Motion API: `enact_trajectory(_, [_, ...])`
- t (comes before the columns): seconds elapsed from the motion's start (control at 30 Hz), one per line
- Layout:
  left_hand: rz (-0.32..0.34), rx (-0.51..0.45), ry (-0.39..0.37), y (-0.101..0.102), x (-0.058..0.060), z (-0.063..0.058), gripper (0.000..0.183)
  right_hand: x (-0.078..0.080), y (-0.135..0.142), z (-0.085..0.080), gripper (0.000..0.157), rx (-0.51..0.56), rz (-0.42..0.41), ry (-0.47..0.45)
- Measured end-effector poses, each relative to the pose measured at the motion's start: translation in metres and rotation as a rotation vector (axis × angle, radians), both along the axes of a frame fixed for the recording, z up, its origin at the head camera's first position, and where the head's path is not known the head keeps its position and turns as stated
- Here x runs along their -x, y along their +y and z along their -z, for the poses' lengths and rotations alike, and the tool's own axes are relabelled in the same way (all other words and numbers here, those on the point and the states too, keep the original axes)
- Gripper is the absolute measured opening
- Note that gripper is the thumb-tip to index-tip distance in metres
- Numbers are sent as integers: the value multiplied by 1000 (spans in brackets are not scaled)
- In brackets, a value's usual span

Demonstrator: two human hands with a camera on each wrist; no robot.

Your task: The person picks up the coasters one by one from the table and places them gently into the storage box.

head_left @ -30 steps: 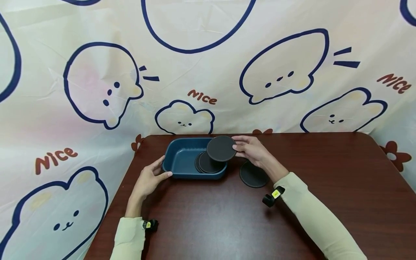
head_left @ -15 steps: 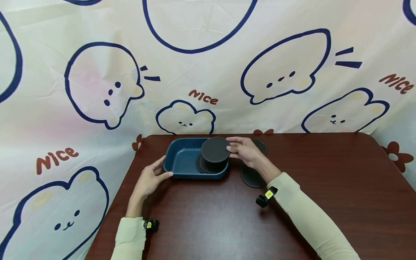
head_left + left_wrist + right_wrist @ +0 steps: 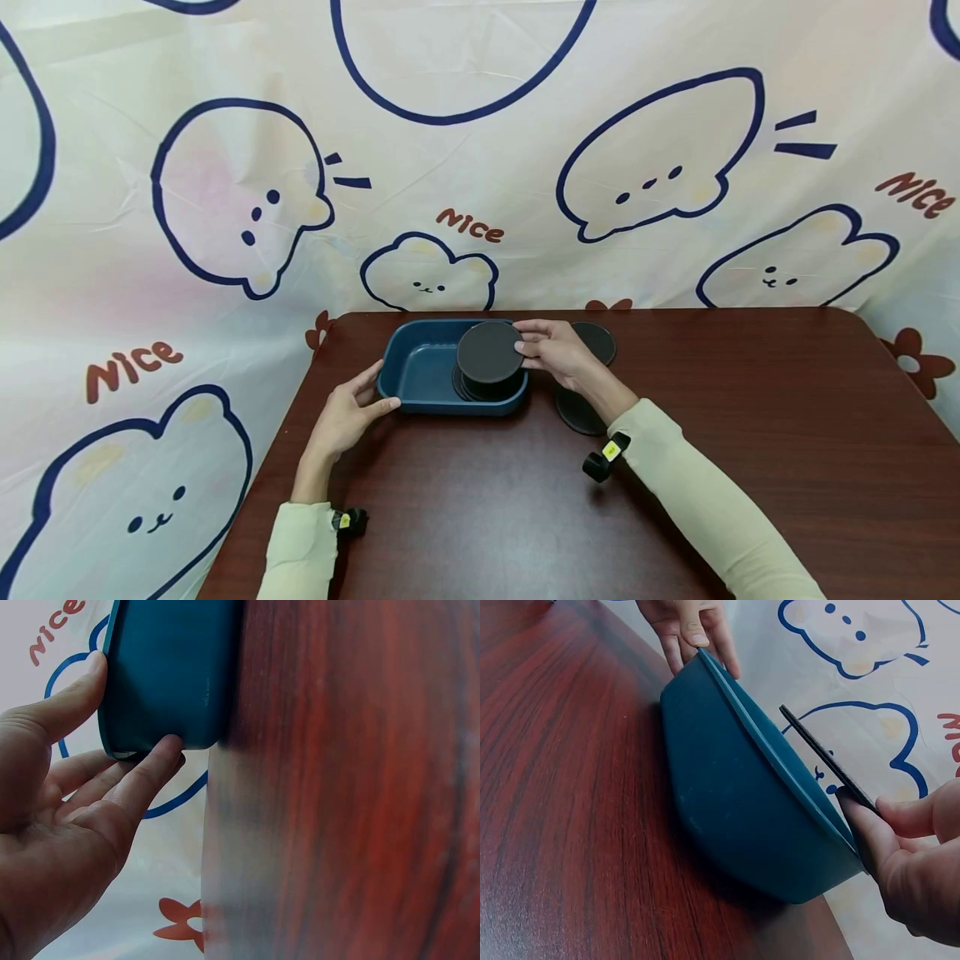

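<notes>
A blue rectangular tray (image 3: 422,379) with raised sides sits near the table's far edge. My left hand (image 3: 347,417) grips its left end, thumb at the near corner and fingers along the end wall (image 3: 169,682). Between thumb and fingers, my right hand (image 3: 561,357) pinches a round black coaster (image 3: 490,352) by its right edge. That coaster is held tilted above the tray's right part, seen nearly edge-on over the rim in the right wrist view. Several like black coasters (image 3: 487,392) lie overlapping in the tray beneath it, mostly hidden.
On the dark wooden table (image 3: 480,508), right of the tray, lie two more black coasters, a far one (image 3: 600,340) and a near one (image 3: 577,413), partly covered by the right hand and wrist. A cartoon-printed cloth (image 3: 525,167) hangs behind the table.
My right hand has carried the pinched coaster leftward and slightly nearer over the tray, uncovering the far coaster on the table. The left hand keeps its place on the tray.
</notes>
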State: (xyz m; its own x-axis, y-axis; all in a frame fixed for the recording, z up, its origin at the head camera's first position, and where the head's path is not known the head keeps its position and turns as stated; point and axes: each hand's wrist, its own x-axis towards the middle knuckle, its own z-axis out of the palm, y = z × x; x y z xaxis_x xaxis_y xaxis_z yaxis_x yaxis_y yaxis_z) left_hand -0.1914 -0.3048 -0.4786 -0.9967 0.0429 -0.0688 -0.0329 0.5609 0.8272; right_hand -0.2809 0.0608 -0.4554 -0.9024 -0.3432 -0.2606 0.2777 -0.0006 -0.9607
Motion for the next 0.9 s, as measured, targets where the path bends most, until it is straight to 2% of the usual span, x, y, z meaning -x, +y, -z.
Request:
enact_trajectory(0.73, [5, -7, -2, -1, 0, 0, 80, -1, -7, -2, 47, -68, 4, 30])
enact_trajectory(0.9, [1, -1, 6, 0, 0, 1, 79, -2, -7, -5, 47, -104, -47, 42])
